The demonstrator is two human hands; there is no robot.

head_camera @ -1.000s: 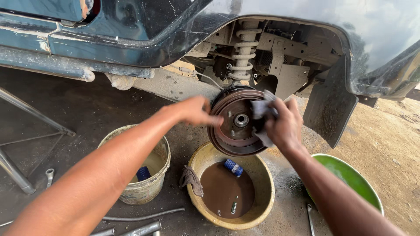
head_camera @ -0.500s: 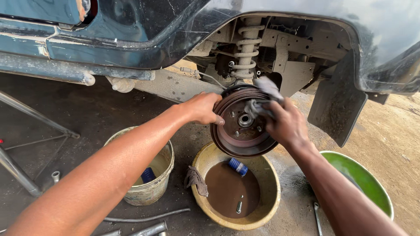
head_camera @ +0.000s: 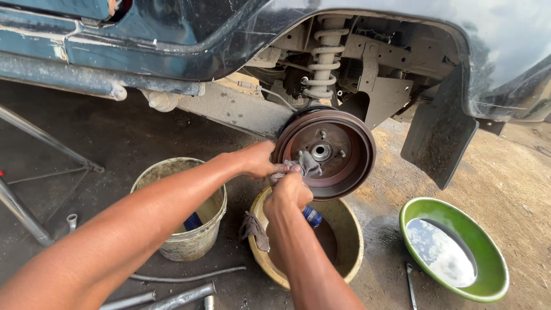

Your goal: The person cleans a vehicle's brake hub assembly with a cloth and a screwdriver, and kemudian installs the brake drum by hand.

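Two hands are on the job at the bare hub of the car: your left hand (head_camera: 256, 159) is curled against the left rim of the rusty brake drum (head_camera: 325, 151), steadying it, though how tightly the fingers close behind the rim is hidden, and your right hand (head_camera: 288, 194) is closed around a grey rag (head_camera: 304, 163) pressed to the lower left of the drum's face, just beside the centre hub and its wheel studs. The drum sits mounted on the axle under the wheel arch, below the coil spring (head_camera: 325, 57), with the wheel off. Judging by the surface, the wiping is only partly done: the face reads brown and dull all over, the outer band looks dusty, and nothing tells a cleaned patch from an uncleaned one, so most of the face and the rim appear left to do. Directly beneath the drum stands a yellow basin (head_camera: 350, 244) holding dark liquid and a small blue-capped bottle (head_camera: 311, 216), with a second rag (head_camera: 253, 228) draped over its left edge. To its left is a dirty cream bucket (head_camera: 186, 241); to the right, apart on the dirt floor, a green bowl (head_camera: 488, 287) of clear liquid mirroring the sky. Metal rods (head_camera: 183, 277) lie on the ground near your left forearm.
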